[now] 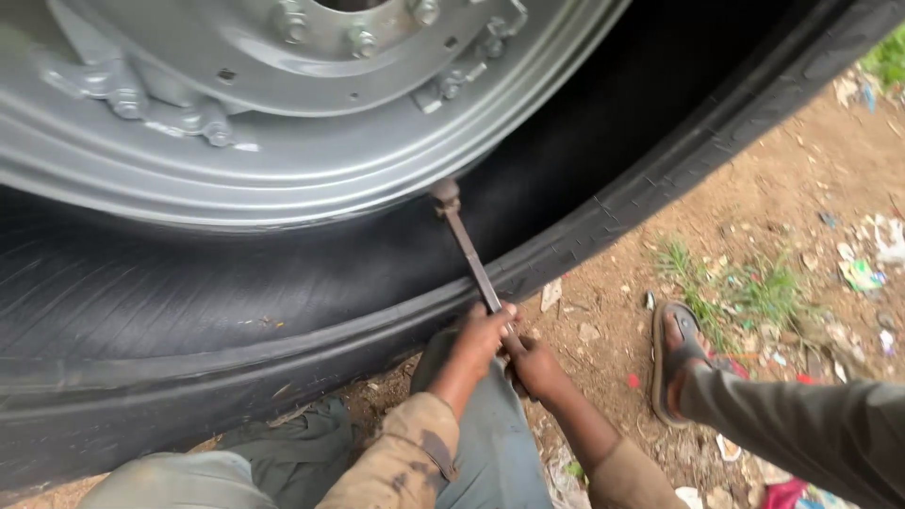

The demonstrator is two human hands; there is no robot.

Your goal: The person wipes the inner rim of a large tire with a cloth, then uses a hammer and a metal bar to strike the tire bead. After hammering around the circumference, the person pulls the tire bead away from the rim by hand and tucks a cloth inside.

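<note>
Big tyre point(283, 311) with silver rim point(283, 160), a metal bar point(468, 254) wedged at the rim edge.
Left hand point(483, 337) and right hand point(537, 368) are both closed tight around the bar's lower end, near a sandalled foot point(677, 353) on the dirt ground point(792, 198).

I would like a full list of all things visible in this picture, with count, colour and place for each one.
tyre: one, black, very large, fills the left and centre.
wheel rim: one, silver-grey with bolts, top left, inside the tyre.
metal bar: one, dark and rusty, its tip at the edge of the rim, its lower end in both hands.
ground: brown dirt with litter and small grass tufts, right side.
sandalled foot: one, with a grey trouser leg, right; whose it is cannot be told.
left hand: one, shut on the bar.
right hand: one, shut on the bar, lower.
</note>
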